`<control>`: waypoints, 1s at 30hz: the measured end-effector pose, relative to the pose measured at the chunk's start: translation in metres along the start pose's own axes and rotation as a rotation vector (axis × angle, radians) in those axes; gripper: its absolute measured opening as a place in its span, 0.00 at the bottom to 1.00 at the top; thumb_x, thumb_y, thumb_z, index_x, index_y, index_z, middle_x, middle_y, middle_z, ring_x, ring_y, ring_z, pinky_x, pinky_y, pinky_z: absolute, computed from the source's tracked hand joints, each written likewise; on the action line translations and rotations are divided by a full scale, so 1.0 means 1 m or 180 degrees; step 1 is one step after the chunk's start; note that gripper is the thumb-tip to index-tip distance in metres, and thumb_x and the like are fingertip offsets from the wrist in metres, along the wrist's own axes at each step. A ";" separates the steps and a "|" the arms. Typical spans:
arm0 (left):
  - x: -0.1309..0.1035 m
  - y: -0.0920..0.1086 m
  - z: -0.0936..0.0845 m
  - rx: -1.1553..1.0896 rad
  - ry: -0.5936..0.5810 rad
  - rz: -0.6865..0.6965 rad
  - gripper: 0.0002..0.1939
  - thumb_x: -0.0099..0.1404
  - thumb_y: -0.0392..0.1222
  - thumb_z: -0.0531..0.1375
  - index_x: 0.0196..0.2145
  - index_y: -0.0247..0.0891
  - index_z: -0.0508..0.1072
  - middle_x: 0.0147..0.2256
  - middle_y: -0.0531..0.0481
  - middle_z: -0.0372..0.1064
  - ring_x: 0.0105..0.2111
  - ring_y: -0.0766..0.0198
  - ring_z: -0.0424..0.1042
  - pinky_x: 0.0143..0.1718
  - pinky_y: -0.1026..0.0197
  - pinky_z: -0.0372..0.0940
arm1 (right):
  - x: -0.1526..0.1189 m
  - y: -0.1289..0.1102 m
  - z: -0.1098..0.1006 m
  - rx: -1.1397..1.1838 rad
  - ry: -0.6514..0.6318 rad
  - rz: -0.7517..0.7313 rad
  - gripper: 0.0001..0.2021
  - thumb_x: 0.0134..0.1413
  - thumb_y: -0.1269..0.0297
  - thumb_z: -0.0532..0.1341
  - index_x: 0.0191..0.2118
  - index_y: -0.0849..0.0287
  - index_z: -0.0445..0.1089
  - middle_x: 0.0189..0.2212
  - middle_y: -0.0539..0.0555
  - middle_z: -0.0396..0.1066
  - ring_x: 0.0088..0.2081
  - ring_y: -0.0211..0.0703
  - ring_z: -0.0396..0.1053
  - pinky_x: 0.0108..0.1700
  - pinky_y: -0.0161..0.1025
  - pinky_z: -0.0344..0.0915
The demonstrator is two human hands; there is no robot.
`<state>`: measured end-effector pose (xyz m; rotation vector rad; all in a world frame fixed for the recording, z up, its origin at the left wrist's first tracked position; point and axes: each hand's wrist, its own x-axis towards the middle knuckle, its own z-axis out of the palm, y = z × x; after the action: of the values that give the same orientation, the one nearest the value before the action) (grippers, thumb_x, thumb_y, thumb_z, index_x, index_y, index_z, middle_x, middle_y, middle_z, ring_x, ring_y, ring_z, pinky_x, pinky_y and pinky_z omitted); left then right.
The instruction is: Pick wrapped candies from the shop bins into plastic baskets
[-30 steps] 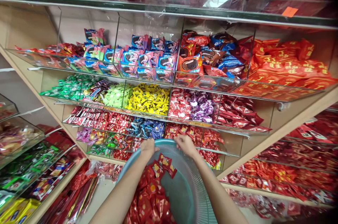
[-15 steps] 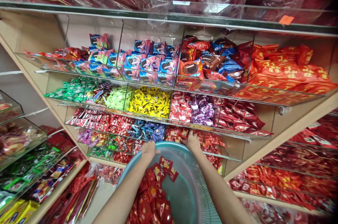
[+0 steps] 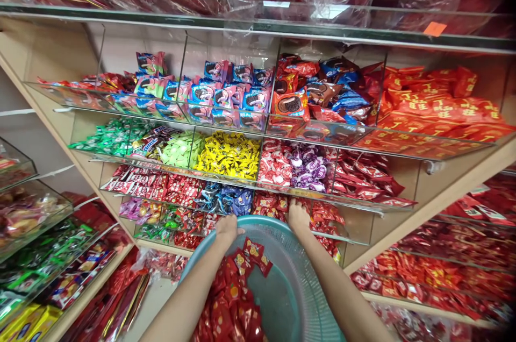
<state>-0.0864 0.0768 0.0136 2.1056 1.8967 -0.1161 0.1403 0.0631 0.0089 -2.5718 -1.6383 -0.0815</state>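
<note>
A green-blue plastic basket [image 3: 299, 277] with slatted sides is tilted in front of me. Red wrapped candy packets [image 3: 234, 299] are heaped at its left side, and the bottom shows on the right. My left hand [image 3: 228, 230] is closed around the basket's far rim. Just beyond that rim, my right hand [image 3: 299, 217] is at the low shelf bin, beside the red wrapped sweets [image 3: 270, 205]. Its fingers are curled, their tips partly hidden, so anything in them cannot be made out.
Clear-fronted shelves hold yellow sweets [image 3: 229, 156], purple sweets [image 3: 308, 167], cookie packs [image 3: 290, 104] and orange-red packets [image 3: 439, 97]. A glass shelf edge [image 3: 258, 25] runs overhead. More candy shelving stands left [image 3: 36, 245] and right [image 3: 435, 272].
My right hand has shifted slightly right along the low bin, its fingers more curled. My left hand and the basket are nearly unmoved.
</note>
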 end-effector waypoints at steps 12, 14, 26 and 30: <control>0.001 -0.002 0.003 0.0041 0.0060 0.0046 0.26 0.50 0.55 0.61 0.43 0.36 0.69 0.44 0.38 0.69 0.46 0.52 0.67 0.42 0.57 0.63 | -0.001 0.004 -0.012 -0.0033 -0.0173 -0.0069 0.17 0.51 0.75 0.51 0.49 0.66 0.58 0.42 0.67 0.64 0.42 0.49 0.68 0.37 0.38 0.62; 0.002 -0.002 0.003 0.0043 0.0067 0.0060 0.26 0.50 0.55 0.61 0.43 0.36 0.69 0.44 0.38 0.69 0.45 0.52 0.68 0.42 0.57 0.63 | -0.004 0.010 -0.016 0.0045 -0.0133 -0.0127 0.18 0.51 0.74 0.51 0.50 0.64 0.56 0.41 0.65 0.65 0.43 0.49 0.67 0.37 0.38 0.62; 0.004 -0.003 0.005 -0.0008 0.0031 0.0061 0.26 0.49 0.55 0.61 0.43 0.36 0.68 0.44 0.39 0.69 0.46 0.53 0.67 0.44 0.58 0.62 | -0.018 0.027 -0.024 0.1007 0.0540 -0.0767 0.22 0.54 0.69 0.48 0.56 0.62 0.50 0.45 0.61 0.64 0.43 0.46 0.65 0.41 0.38 0.60; 0.005 -0.003 0.006 -0.0008 0.0044 0.0012 0.27 0.49 0.55 0.61 0.43 0.36 0.68 0.45 0.38 0.69 0.46 0.52 0.67 0.44 0.58 0.62 | -0.030 0.037 -0.021 0.1281 0.0887 -0.1306 0.23 0.55 0.69 0.46 0.58 0.59 0.48 0.50 0.60 0.59 0.51 0.46 0.59 0.49 0.42 0.59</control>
<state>-0.0875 0.0798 0.0061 2.1138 1.8995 -0.0985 0.1612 0.0177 0.0256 -1.8217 -1.8205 -0.1175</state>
